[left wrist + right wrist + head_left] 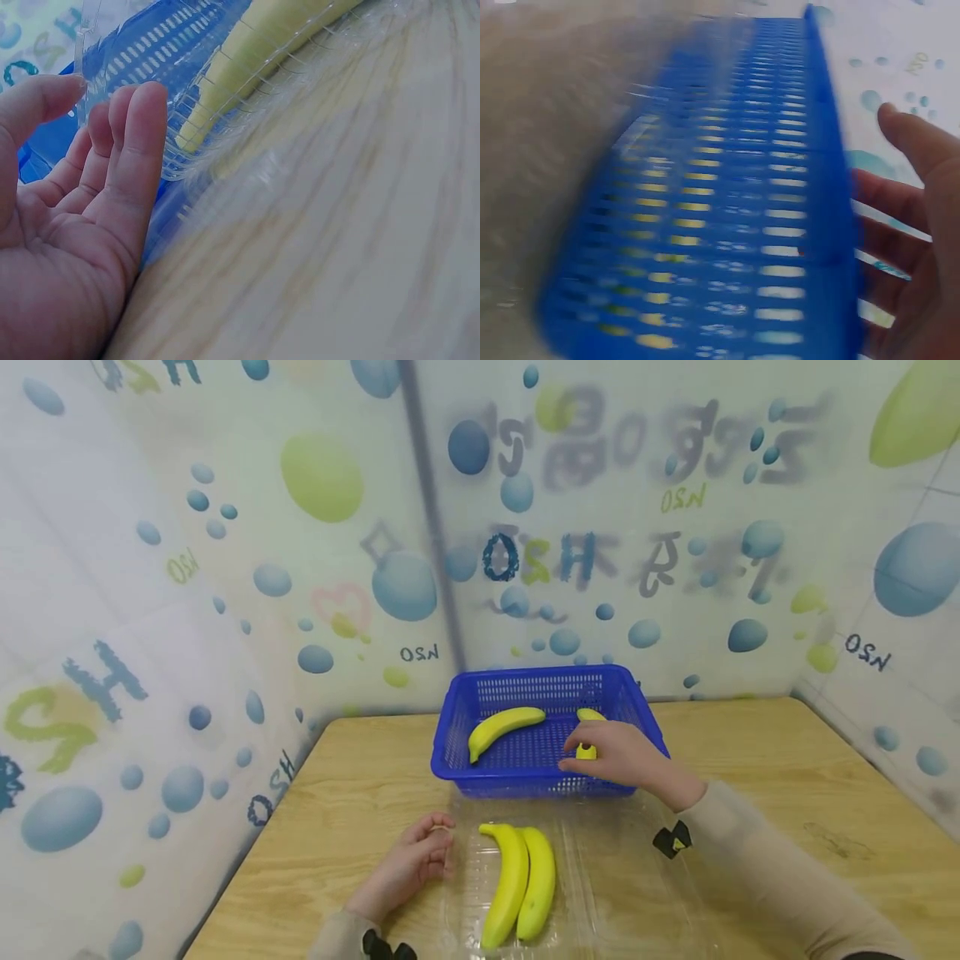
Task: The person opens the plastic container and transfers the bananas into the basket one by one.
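Right hand (617,755), fingers parted, over banana (591,715) at basket's (517,774) three o'clock; left hand (412,862) loosely curled, empty. Banana probably light, bruisable; grip mid-body.

From above, the head view faces forward and down at the left grip (412,862) and right grip (622,756); each wrist view looks closely past its own grip; all share the blue basket (502,775).

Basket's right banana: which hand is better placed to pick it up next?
Likely the right hand: it is over the basket, partly covering that banana. The left hand is beside the clear tray.
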